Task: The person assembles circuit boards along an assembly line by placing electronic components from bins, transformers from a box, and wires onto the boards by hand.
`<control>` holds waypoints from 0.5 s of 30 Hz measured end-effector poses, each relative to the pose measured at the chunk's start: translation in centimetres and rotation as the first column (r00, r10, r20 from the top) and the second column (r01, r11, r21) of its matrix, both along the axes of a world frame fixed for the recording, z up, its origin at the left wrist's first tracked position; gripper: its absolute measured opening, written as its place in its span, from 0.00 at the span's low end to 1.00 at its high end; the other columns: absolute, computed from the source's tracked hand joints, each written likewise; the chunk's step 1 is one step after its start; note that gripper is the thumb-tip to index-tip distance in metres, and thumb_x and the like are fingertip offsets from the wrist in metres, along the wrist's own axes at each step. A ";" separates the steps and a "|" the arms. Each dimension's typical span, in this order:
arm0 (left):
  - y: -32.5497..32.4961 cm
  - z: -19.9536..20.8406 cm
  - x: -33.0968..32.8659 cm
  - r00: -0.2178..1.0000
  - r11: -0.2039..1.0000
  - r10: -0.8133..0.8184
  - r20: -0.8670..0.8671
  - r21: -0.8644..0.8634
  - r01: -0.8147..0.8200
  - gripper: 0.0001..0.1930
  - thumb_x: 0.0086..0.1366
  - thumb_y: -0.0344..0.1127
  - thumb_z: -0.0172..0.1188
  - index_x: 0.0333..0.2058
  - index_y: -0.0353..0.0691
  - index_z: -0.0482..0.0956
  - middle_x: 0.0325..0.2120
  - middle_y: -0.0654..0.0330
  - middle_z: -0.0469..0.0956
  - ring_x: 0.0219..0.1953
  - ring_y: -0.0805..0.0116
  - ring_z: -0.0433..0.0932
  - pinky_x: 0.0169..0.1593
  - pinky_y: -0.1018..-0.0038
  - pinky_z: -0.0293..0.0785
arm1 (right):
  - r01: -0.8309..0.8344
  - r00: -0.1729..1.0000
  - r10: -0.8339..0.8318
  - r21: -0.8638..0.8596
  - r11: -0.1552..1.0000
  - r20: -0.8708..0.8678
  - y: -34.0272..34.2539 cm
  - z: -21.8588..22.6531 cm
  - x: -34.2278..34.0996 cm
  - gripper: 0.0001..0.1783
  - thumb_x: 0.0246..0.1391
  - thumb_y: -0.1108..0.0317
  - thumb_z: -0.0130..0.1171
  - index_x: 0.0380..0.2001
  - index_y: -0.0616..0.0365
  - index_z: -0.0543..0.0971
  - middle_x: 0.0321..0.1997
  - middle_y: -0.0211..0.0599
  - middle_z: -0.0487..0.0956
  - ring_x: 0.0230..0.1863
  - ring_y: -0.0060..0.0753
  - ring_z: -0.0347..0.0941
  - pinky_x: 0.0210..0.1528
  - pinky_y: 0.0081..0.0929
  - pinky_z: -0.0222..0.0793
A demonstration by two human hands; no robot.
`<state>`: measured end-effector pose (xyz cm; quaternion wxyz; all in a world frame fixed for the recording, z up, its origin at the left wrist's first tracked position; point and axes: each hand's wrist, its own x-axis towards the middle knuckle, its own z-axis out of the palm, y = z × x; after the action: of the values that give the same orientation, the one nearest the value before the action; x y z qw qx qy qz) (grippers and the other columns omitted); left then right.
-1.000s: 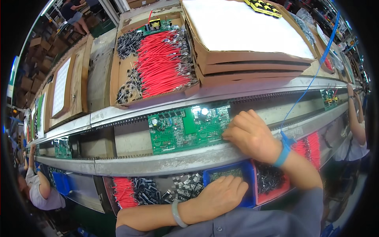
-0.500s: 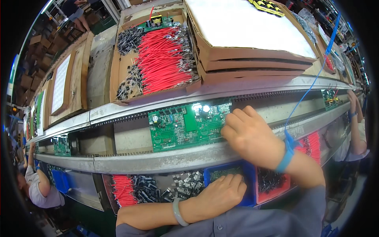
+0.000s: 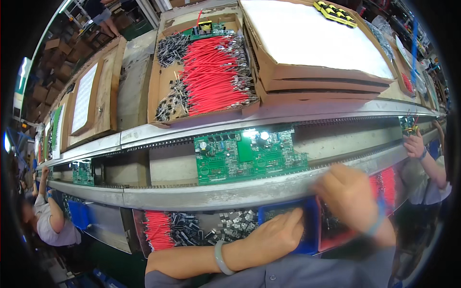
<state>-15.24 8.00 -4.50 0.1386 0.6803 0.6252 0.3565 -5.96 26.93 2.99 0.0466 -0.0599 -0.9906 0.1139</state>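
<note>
A green circuit board (image 3: 245,156) carrying many small parts lies on the conveyor rails in front of me. My right hand (image 3: 343,194), blurred by movement, is right of the board over the near rail and the red bin (image 3: 329,242); what its fingers hold, if anything, does not show. My left hand (image 3: 278,233) is at the blue bin (image 3: 311,216), its fingers curled together. Whatever may be between those fingertips is hidden. Small parts in the blue bin are mostly covered by that hand. Left of it lie black and silver three-legged components (image 3: 235,221) and red wires (image 3: 158,229).
Beyond the rails stand a cardboard tray (image 3: 158,103) of red wires and black components, and stacked boxes (image 3: 317,84) topped with white foam. Another board (image 3: 82,173) sits left on the conveyor. At right, a co-worker's hand (image 3: 414,145) touches a further board (image 3: 408,126).
My right hand has moved off the board's right edge, toward me and to the right. My left hand has stayed at the blue bin. The co-worker's hand at right has reached the far board.
</note>
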 end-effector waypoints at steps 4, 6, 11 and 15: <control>-0.1 1.0 -1.1 0.999 0.999 0.008 0.035 0.041 -0.009 0.09 0.56 0.28 0.58 0.36 0.32 0.76 0.35 0.52 0.72 0.37 0.57 0.77 0.41 0.64 0.77 | 0.086 0.945 -0.090 0.028 0.996 0.314 0.1 1.2 6.0 0.14 0.45 0.68 0.71 0.32 0.58 0.76 0.31 0.40 0.75 0.32 0.44 0.78 0.33 0.41 0.74; -0.9 2.9 -3.0 0.993 0.978 -0.103 0.052 -0.178 0.111 0.14 0.59 0.28 0.59 0.45 0.34 0.79 0.44 0.52 0.77 0.46 0.55 0.78 0.47 0.66 0.78 | 0.216 0.856 -0.250 0.125 0.968 0.453 -0.4 0.9 7.6 0.13 0.44 0.68 0.71 0.31 0.58 0.77 0.32 0.40 0.75 0.34 0.44 0.78 0.33 0.40 0.74; -3.0 3.5 -7.1 0.960 0.963 0.261 0.098 -0.102 -0.251 0.17 0.58 0.19 0.60 0.47 0.35 0.84 0.36 0.53 0.80 0.37 0.56 0.81 0.40 0.67 0.78 | 0.227 0.917 -0.254 0.120 0.966 0.307 -0.9 -0.6 9.0 0.12 0.42 0.69 0.70 0.29 0.57 0.77 0.32 0.39 0.73 0.36 0.43 0.77 0.35 0.38 0.74; -4.5 3.5 -9.8 0.818 0.835 0.547 0.178 -0.185 -0.518 0.12 0.63 0.20 0.63 0.45 0.33 0.85 0.33 0.52 0.82 0.36 0.61 0.81 0.41 0.72 0.76 | 0.199 0.940 -0.201 0.035 0.979 0.276 -0.2 -0.8 8.9 0.09 0.41 0.70 0.69 0.25 0.55 0.77 0.31 0.38 0.72 0.34 0.42 0.77 0.34 0.38 0.73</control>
<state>-25.07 3.50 -0.98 0.1460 0.4232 0.7923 0.4145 2.99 26.74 2.18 -0.0815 -0.1755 -0.9764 0.0957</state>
